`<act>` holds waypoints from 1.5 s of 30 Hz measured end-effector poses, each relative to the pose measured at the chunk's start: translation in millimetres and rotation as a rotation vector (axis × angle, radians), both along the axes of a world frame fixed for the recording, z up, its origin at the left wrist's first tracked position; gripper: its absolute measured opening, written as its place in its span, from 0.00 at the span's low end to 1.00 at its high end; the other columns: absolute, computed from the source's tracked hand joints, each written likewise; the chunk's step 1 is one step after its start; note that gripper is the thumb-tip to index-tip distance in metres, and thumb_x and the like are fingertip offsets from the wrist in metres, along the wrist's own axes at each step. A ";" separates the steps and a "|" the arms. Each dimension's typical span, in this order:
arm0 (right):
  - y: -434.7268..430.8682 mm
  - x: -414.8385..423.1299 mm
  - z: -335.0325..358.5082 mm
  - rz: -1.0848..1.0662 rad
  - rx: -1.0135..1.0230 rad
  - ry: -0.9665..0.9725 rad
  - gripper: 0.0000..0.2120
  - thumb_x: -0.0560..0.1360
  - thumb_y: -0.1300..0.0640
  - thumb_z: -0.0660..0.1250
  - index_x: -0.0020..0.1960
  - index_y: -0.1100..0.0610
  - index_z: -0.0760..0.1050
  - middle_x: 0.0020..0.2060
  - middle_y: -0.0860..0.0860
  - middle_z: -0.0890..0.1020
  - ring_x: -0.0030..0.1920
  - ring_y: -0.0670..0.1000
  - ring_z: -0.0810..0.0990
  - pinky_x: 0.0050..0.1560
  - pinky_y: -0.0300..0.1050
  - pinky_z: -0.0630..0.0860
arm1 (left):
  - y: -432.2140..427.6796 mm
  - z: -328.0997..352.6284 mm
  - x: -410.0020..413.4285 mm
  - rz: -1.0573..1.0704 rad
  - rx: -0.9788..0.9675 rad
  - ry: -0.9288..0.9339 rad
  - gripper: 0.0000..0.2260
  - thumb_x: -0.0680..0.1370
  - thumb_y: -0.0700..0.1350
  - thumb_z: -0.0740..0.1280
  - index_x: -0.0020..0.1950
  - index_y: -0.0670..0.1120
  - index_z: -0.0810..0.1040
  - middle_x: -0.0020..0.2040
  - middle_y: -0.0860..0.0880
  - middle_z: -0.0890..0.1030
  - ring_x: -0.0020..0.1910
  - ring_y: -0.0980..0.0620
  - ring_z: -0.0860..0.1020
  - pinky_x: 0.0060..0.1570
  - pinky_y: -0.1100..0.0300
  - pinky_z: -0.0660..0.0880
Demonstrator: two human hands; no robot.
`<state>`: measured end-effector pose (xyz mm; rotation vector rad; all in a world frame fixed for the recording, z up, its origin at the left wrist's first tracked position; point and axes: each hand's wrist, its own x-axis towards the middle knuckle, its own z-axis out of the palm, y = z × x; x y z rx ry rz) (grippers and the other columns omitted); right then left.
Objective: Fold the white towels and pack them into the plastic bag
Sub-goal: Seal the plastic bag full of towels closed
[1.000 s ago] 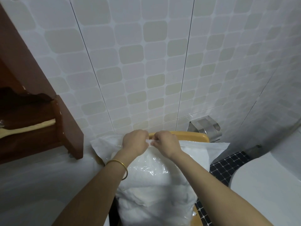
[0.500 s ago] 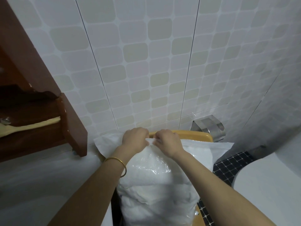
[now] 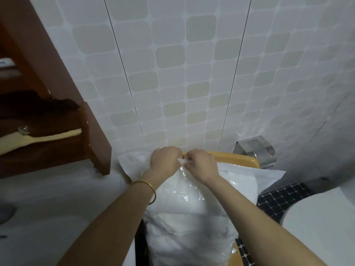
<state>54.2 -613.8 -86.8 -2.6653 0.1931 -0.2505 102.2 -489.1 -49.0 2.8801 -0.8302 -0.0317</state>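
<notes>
A clear plastic bag [image 3: 189, 198] stuffed with folded white towels [image 3: 184, 233] stands on a yellow chair [image 3: 238, 159] against the tiled wall. My left hand [image 3: 165, 160] and my right hand [image 3: 200, 166] are side by side at the bag's top edge. Each pinches the plastic mouth, their fingers curled and nearly touching. A gold bangle sits on my left wrist. The bag's lower part runs out of view at the bottom.
A dark wooden cabinet [image 3: 92, 143] juts out at the left above a white counter [image 3: 57, 204]. A metal paper holder [image 3: 253, 150] hangs on the wall at the right. A white toilet [image 3: 322, 217] and dark mosaic floor [image 3: 276, 198] lie at the lower right.
Both hands stay pinched on the bag's top edge, close together. The view has drifted slightly; nothing else visibly changed.
</notes>
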 end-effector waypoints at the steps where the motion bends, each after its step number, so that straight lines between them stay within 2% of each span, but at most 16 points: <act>1: 1.2 0.2 -0.2 0.005 -0.004 -0.009 0.10 0.76 0.46 0.62 0.42 0.52 0.74 0.42 0.48 0.76 0.50 0.53 0.73 0.44 0.46 0.59 | -0.2 1.4 0.0 0.002 -0.002 0.013 0.07 0.76 0.48 0.66 0.39 0.51 0.72 0.47 0.49 0.80 0.49 0.46 0.77 0.46 0.58 0.66; 3: 2.5 0.7 -2.4 0.015 -0.041 -0.024 0.07 0.77 0.51 0.61 0.42 0.51 0.74 0.45 0.49 0.78 0.52 0.53 0.73 0.44 0.46 0.58 | 0.5 4.2 0.5 -0.011 0.036 0.027 0.04 0.75 0.48 0.67 0.44 0.49 0.75 0.49 0.49 0.79 0.52 0.46 0.77 0.51 0.55 0.68; 5: 1.9 -0.6 -4.2 0.016 -0.052 -0.042 0.06 0.77 0.53 0.61 0.42 0.51 0.74 0.45 0.48 0.78 0.53 0.53 0.73 0.44 0.45 0.57 | 3.8 6.5 3.2 -0.045 0.154 -0.012 0.10 0.74 0.52 0.69 0.52 0.49 0.76 0.53 0.49 0.77 0.56 0.47 0.74 0.55 0.54 0.66; 7: 0.4 -1.3 -3.6 0.012 -0.043 -0.046 0.05 0.77 0.53 0.61 0.45 0.51 0.76 0.46 0.49 0.79 0.53 0.53 0.73 0.44 0.45 0.57 | 10.3 8.6 8.1 -0.049 0.258 -0.052 0.15 0.74 0.55 0.69 0.58 0.50 0.75 0.56 0.49 0.76 0.58 0.47 0.73 0.55 0.53 0.65; 9: -0.2 -1.5 -2.0 0.006 -0.027 -0.044 0.04 0.76 0.54 0.61 0.43 0.50 0.74 0.46 0.49 0.79 0.54 0.53 0.74 0.44 0.45 0.58 | 17.0 8.2 12.7 -0.024 0.279 -0.037 0.16 0.75 0.55 0.67 0.60 0.50 0.74 0.58 0.49 0.76 0.60 0.47 0.73 0.55 0.55 0.65; 11: 0.1 -2.5 0.2 -0.014 -0.001 -0.034 0.04 0.75 0.55 0.62 0.42 0.50 0.72 0.46 0.49 0.80 0.53 0.54 0.75 0.43 0.45 0.58 | 20.7 5.2 13.2 -0.009 0.245 -0.009 0.15 0.76 0.55 0.66 0.59 0.50 0.75 0.58 0.49 0.77 0.60 0.47 0.74 0.54 0.56 0.65; 15: -2.7 -2.6 4.8 -0.056 0.054 0.007 0.03 0.74 0.55 0.63 0.44 0.51 0.75 0.46 0.48 0.80 0.53 0.54 0.76 0.45 0.45 0.60 | 21.1 -1.7 13.3 0.020 0.124 -0.004 0.11 0.76 0.55 0.66 0.53 0.50 0.77 0.54 0.49 0.79 0.57 0.47 0.76 0.46 0.59 0.63; 19: -2.0 -2.8 8.3 -0.088 0.078 0.060 0.03 0.74 0.54 0.64 0.45 0.51 0.76 0.46 0.48 0.81 0.54 0.54 0.76 0.48 0.46 0.61 | 27.1 -8.5 22.4 -0.001 0.049 0.079 0.14 0.75 0.56 0.67 0.54 0.49 0.77 0.53 0.49 0.79 0.55 0.48 0.76 0.46 0.58 0.66; 21: 0.2 -4.4 10.2 -0.112 0.097 0.077 0.02 0.74 0.54 0.64 0.45 0.50 0.76 0.43 0.47 0.79 0.53 0.54 0.76 0.48 0.46 0.60 | 32.2 -7.4 29.1 -0.045 0.013 0.173 0.14 0.74 0.56 0.68 0.53 0.49 0.78 0.49 0.51 0.78 0.51 0.49 0.75 0.45 0.59 0.67; 24: 2.9 -6.2 15.2 -0.103 0.106 0.109 0.02 0.74 0.55 0.64 0.44 0.49 0.75 0.41 0.45 0.76 0.53 0.53 0.76 0.50 0.46 0.62 | 42.4 -2.7 43.1 -0.161 -0.188 0.434 0.07 0.73 0.47 0.73 0.46 0.44 0.80 0.42 0.50 0.76 0.42 0.52 0.73 0.39 0.62 0.67; 27: 4.9 -5.7 20.5 -0.063 0.099 0.123 0.02 0.73 0.54 0.65 0.45 0.50 0.76 0.43 0.46 0.78 0.52 0.52 0.76 0.51 0.47 0.67 | 47.7 1.8 50.7 -0.230 -0.275 0.556 0.04 0.73 0.39 0.72 0.45 0.40 0.81 0.38 0.49 0.76 0.36 0.56 0.72 0.35 0.71 0.66; 31: 8.2 0.5 24.5 -0.036 0.075 0.113 0.06 0.75 0.56 0.66 0.49 0.56 0.77 0.48 0.52 0.79 0.51 0.54 0.76 0.46 0.46 0.69 | 40.7 8.0 57.2 -0.310 -0.235 0.601 0.03 0.73 0.37 0.71 0.43 0.44 0.80 0.36 0.52 0.75 0.35 0.58 0.72 0.35 0.71 0.67; 34: 9.3 4.8 24.3 -0.030 0.074 0.148 0.06 0.76 0.56 0.64 0.49 0.58 0.76 0.46 0.52 0.77 0.50 0.56 0.75 0.43 0.45 0.67 | 32.1 15.2 62.0 -0.345 -0.144 0.564 0.03 0.73 0.37 0.71 0.44 0.42 0.79 0.37 0.50 0.76 0.37 0.54 0.72 0.33 0.70 0.66; 38: 9.2 5.4 23.3 -0.046 0.116 0.171 0.08 0.76 0.56 0.64 0.49 0.61 0.76 0.43 0.53 0.77 0.47 0.56 0.75 0.46 0.48 0.69 | 15.5 15.9 57.4 -0.331 -0.038 0.471 0.06 0.72 0.43 0.73 0.44 0.45 0.77 0.37 0.51 0.72 0.38 0.51 0.71 0.34 0.62 0.65; 41: 8.0 5.2 22.4 -0.063 0.161 0.152 0.06 0.75 0.57 0.66 0.48 0.60 0.77 0.39 0.50 0.74 0.43 0.53 0.72 0.46 0.48 0.69 | 12.1 6.7 56.1 -0.279 -0.102 0.467 0.07 0.72 0.43 0.73 0.44 0.46 0.75 0.37 0.51 0.71 0.38 0.51 0.71 0.33 0.61 0.64; 45: 9.7 5.9 21.6 -0.064 0.178 0.147 0.04 0.75 0.56 0.66 0.46 0.57 0.77 0.37 0.48 0.74 0.42 0.51 0.71 0.45 0.47 0.67 | 17.4 -2.4 55.0 -0.165 -0.254 0.521 0.08 0.70 0.41 0.74 0.40 0.49 0.75 0.34 0.54 0.71 0.32 0.55 0.70 0.31 0.63 0.66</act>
